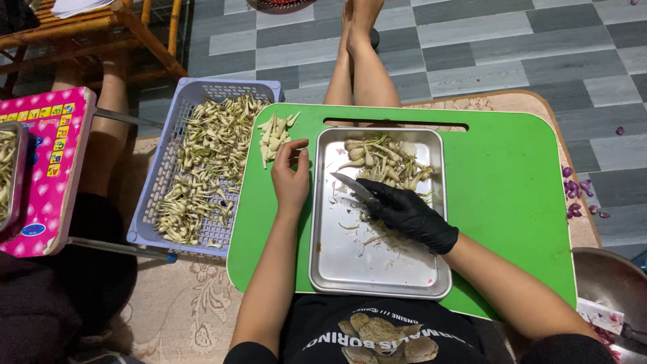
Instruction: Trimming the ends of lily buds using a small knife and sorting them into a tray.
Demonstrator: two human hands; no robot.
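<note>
Knife [352, 186], short-bladed, was gripped in the right hand [406, 211], which wore a black glove; fingers were closed round the handle, blade pointing up and left over the steel tray [328, 264]. The tray sat in the middle of a green lap table [505, 195]. At its far end lay a heap of pale stalks and trimmings [385, 162], just beyond the gloved knuckles; thin scraps [367, 239] were scattered across the tray floor.

Left hand [291, 176] was bare, resting on the green surface just beside the tray's left rim. Its fingers were curled loosely inward; whether they held anything could not be told. Just beyond its fingertips lay a small pile of trimmed white pieces [275, 137] on the table's far left corner.

To the left of the table stood a lilac plastic basket [151, 195] holding a long spread of untrimmed stalks [202, 175]. Further left, a pink lap table [50, 168] lay across another seated person's legs [108, 128]. Purple peelings [578, 195] lay on the mat at right, well apart from the tray. The rim of a metal bowl [606, 276] showed at lower right. The person's own bare legs [357, 67] stretched out over grey floor tiles [512, 47].
</note>
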